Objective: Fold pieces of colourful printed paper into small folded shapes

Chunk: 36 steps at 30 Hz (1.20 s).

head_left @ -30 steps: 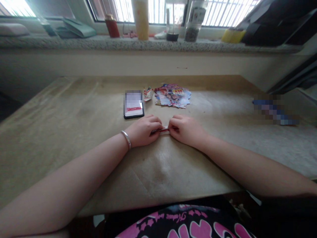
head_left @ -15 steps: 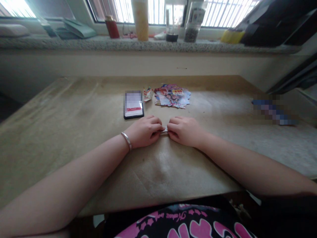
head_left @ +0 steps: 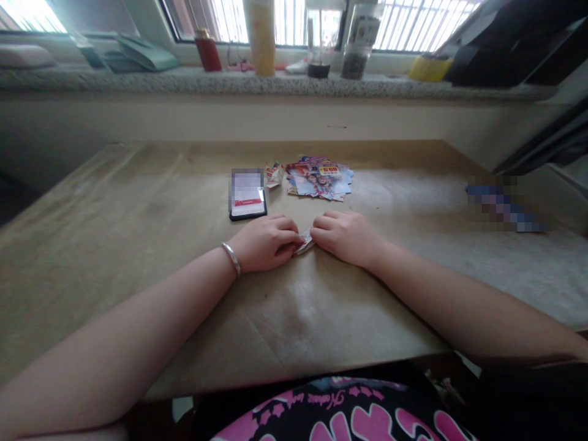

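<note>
Between my hands is a small folded piece of paper [head_left: 305,241], light in colour, slanting up to the right just above the table. My left hand [head_left: 271,244], with a silver bangle on its wrist, pinches the lower left end. The other end is gripped by the curled fingers of my right hand [head_left: 344,237]. My fingers cover most of the paper. Beyond them lies a pile of colourful printed paper pieces [head_left: 319,177]. Beside the pile stands a small folded paper shape [head_left: 274,174].
A phone [head_left: 248,195] lies beyond my left hand on the beige table [head_left: 285,318]. At the far right is a blurred blue and pink object [head_left: 505,208]. Bottles and jars, including a red bottle [head_left: 208,51], line the stone windowsill [head_left: 285,82] at the back.
The paper has turned from nearly level to a slant, and more of it shows. My right hand has shifted slightly up and away; the left has barely moved.
</note>
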Tool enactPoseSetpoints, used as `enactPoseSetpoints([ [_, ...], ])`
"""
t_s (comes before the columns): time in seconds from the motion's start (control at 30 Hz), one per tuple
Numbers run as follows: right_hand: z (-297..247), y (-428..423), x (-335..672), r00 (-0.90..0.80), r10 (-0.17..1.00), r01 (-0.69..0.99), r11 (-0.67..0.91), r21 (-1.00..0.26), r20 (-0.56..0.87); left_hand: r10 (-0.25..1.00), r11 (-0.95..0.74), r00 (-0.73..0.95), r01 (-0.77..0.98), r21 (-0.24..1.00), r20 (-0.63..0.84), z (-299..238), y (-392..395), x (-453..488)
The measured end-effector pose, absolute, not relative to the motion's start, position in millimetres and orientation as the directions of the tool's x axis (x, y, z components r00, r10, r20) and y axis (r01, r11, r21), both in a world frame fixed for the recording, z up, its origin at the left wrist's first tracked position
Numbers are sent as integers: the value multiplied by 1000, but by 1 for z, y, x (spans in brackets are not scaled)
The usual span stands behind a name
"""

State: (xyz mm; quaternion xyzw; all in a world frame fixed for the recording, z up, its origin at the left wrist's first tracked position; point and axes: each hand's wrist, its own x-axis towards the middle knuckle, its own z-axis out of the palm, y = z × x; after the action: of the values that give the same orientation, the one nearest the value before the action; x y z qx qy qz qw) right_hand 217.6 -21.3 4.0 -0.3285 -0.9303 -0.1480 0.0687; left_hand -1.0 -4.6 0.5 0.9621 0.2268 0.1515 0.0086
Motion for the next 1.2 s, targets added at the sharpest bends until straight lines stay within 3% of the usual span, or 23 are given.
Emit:
enactPoseSetpoints([
  [0.33, 6, -16, 226, -755, 629, 641, 768, 4, 186, 404, -914, 859, 396, 92, 314, -5, 1, 0],
  [0.63, 5, -20, 224, -651, 729, 759, 634, 149, 213, 400, -916, 870, 386, 106, 288, -2, -1, 1],
  [0.97, -7, -7, 228, -653, 698, 712, 698, -78, 295, 424, -904, 851, 421, 80, 310, -6, -3, 0],
  [1.2, -5, -7, 226, -669, 666, 663, 735, -141, 328, 453, -891, 845, 443, 104, 283, -5, -2, 2],
])
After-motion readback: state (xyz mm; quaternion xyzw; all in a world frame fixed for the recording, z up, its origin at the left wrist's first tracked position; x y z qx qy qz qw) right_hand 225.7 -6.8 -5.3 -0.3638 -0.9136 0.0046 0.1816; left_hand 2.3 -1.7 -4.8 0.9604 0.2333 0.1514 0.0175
